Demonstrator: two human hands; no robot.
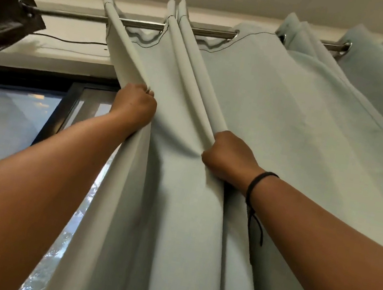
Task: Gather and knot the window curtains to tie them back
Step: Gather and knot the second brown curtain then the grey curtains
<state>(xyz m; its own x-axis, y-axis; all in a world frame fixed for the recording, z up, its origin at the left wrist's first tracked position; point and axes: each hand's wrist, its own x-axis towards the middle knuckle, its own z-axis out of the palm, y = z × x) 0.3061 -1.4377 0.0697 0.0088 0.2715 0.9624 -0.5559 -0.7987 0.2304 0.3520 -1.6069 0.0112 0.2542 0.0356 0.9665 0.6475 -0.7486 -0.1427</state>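
Below the curtain rod, the pale green curtain is hanging by its eyelets. The left hand is gripping its outer edge fold, fingers curled tight; the right hand, lower, is clutching the neighbouring double pleat. A window frame is showing left of the rod's curtain.

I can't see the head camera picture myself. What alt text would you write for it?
Seen from below, a person's left hand and right hand each grip a fold of a pale grey-green curtain hanging by eyelets from a metal rod. A dark-framed window shows at left, uncovered, and a black cord bracelet circles the right wrist.
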